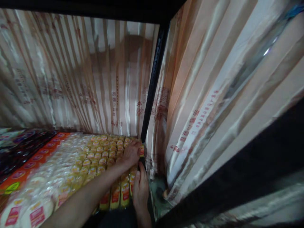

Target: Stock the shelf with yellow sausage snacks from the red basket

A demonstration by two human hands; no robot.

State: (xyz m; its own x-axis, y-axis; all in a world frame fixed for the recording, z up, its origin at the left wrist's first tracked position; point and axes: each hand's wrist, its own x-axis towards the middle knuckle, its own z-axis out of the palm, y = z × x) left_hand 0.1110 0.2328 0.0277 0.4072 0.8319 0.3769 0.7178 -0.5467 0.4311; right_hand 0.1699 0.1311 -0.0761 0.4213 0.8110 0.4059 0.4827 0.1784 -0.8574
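My left hand [131,153] reaches across to the back right corner of rows of small yellow-wrapped packets. Its fingers are bent and closed about a yellow packet [142,150] by the black post; their tips are partly hidden. Closer to me, my right hand [141,186] lies along the right side of the rows, fingers stretched out and roughly flat. Beside it, several yellow packets with red labels [124,194] stand upright at the front. The yellow packets [102,161] are lined up closely in clear wrapping.
Left of the yellow rows are clear-wrapped white round packets [38,213], an orange strip [35,158] and dark packets [21,152]. A black post [154,76] rises at the corner. Pleated printed curtains [123,76] hang behind and right. A black bar [237,164] crosses the lower right.
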